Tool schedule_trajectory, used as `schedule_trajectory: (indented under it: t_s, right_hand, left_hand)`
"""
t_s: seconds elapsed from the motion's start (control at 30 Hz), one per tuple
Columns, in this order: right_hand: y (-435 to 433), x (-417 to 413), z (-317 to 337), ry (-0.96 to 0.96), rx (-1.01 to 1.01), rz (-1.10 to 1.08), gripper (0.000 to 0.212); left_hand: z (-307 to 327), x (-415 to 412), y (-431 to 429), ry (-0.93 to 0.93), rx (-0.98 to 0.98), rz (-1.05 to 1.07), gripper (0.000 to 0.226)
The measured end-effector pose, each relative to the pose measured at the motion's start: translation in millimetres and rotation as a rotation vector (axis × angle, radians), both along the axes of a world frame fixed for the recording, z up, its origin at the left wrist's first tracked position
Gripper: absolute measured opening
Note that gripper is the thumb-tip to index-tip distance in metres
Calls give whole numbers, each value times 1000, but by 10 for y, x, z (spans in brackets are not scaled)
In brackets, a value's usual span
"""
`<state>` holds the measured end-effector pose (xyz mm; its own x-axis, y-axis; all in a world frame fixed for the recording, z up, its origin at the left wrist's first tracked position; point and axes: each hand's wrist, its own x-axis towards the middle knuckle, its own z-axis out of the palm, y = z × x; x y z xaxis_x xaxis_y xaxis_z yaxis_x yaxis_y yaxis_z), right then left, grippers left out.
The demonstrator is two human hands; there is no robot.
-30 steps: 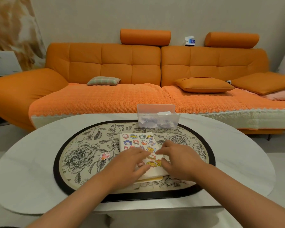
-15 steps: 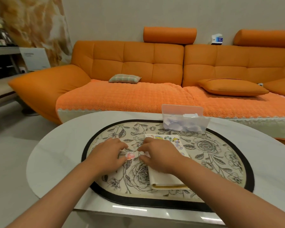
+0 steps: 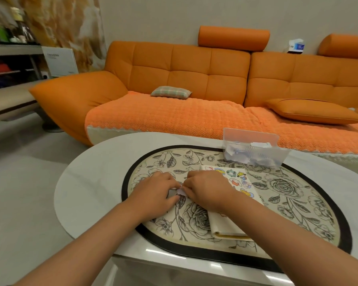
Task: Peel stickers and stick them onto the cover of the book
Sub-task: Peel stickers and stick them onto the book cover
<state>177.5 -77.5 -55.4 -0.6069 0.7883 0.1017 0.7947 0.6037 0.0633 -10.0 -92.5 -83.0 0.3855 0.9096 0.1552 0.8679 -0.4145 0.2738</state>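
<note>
A cream book [image 3: 227,228] lies on the floral mat [image 3: 293,195], its cover carrying several cartoon stickers [image 3: 239,178]. Just left of the book, my left hand [image 3: 155,193] and my right hand [image 3: 207,190] meet fingertip to fingertip over the mat. Between them they pinch a small pale sticker piece [image 3: 181,190], of which only a sliver shows. My right forearm crosses the near part of the book and hides much of its cover.
A clear plastic box [image 3: 254,149] of paper scraps stands behind the book at the mat's far edge. The mat sits on a white oval table [image 3: 91,182]. An orange sofa [image 3: 194,83] runs behind the table; a shelf [image 3: 12,58] stands at far left.
Both hands left the book cover and moved to the mat at its left, where they took up a small sticker. My head turned left, shifting the table right in view.
</note>
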Motion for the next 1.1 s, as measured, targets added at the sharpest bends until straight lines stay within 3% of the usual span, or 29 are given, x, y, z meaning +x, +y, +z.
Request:
schedule_trajectory:
  t_s: [0.27,0.4,0.57,0.8,1.0,1.1]
  right_hand:
    - [-25,46,-4,87,-28,5,24]
    - [-6,124,41,239,-96,-48,20]
    - [21,280,196,579,-62,-174,15]
    - [-82,482,340,770,-40,-163,10]
    - [-91,722,414,908,-185,-212,8]
    - [-111,876,455,1027,-263,-305,9]
  left_hand:
    - [89,-25,9,-58,-47,27,34]
    - [165,-20,13,-134,-60,59,28]
    - [312,105,3,-428,-137,159,7]
    - [571,560,-64,-905,-359,153,23]
    - [611,821,1,-1038,-412,195,15]
    - [612,920,58,-963,-332,195,12]
